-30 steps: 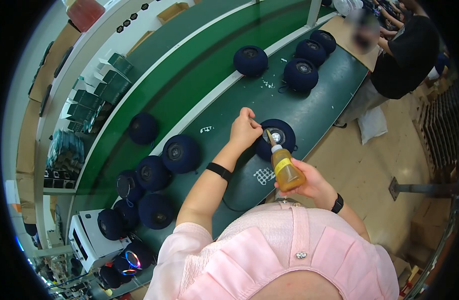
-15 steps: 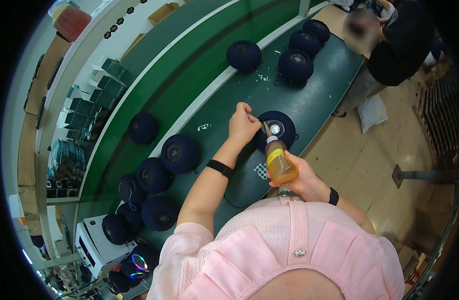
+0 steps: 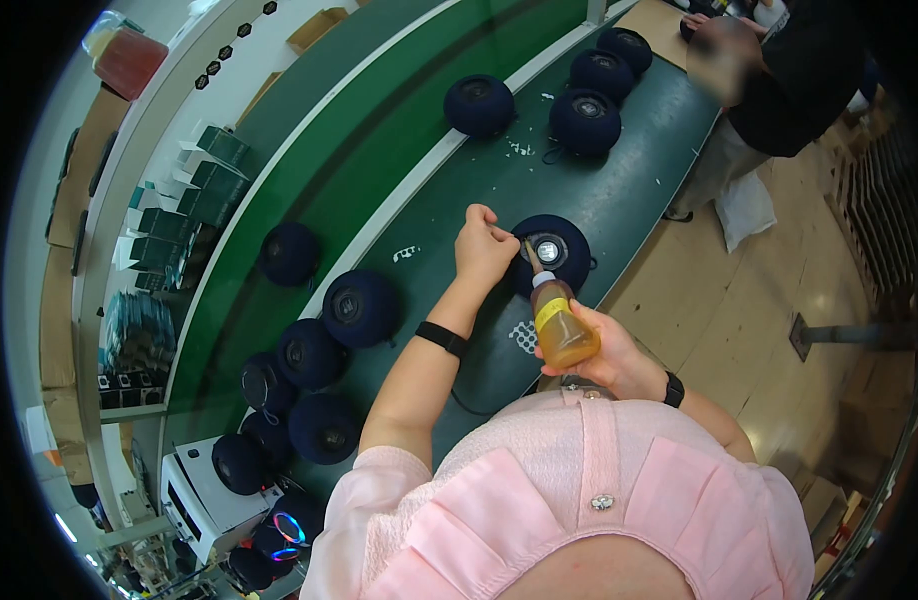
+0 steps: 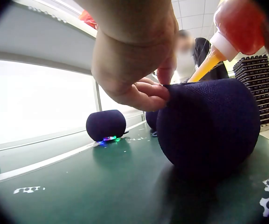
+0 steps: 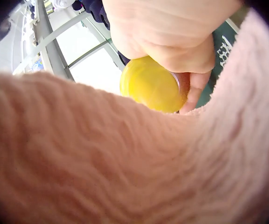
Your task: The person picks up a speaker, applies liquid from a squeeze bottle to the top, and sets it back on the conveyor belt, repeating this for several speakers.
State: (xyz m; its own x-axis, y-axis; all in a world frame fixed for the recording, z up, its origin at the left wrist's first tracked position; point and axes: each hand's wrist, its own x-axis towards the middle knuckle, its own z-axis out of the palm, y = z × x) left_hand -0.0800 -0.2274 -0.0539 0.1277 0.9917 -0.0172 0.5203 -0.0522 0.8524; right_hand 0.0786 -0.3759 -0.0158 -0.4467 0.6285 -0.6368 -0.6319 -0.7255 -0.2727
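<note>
A round dark-blue fabric-covered speaker [image 3: 576, 240] stands on the green bench, its round centre facing up. My left hand [image 3: 486, 248] pinches the edge of its fabric cover [image 4: 209, 121] between thumb and fingers, at the left of the top rim. In my right hand [image 3: 619, 358] is a squeeze bottle [image 3: 562, 335] of amber liquid with a yellow label, tilted nozzle-down. The narrow nozzle [image 4: 206, 66] points at the rim, close beside the left fingertips. Fingers wrap the bottle in the right wrist view, where its yellow base [image 5: 150, 86] faces the camera; a pink sleeve covers much of that view.
Several similar speakers [image 3: 361, 308] stand along the bench at left, and more [image 3: 585, 122] at the far end. A white machine [image 3: 204, 500] sits at lower left. Boxes [image 3: 214, 190] fill a shelf at left. Another person [image 3: 799, 90] stands at the bench's far right.
The bottle has shifted slightly left and become more upright in the head view, its nozzle still at the speaker's rim. The left hand keeps its pinch. The head view has shifted a little.
</note>
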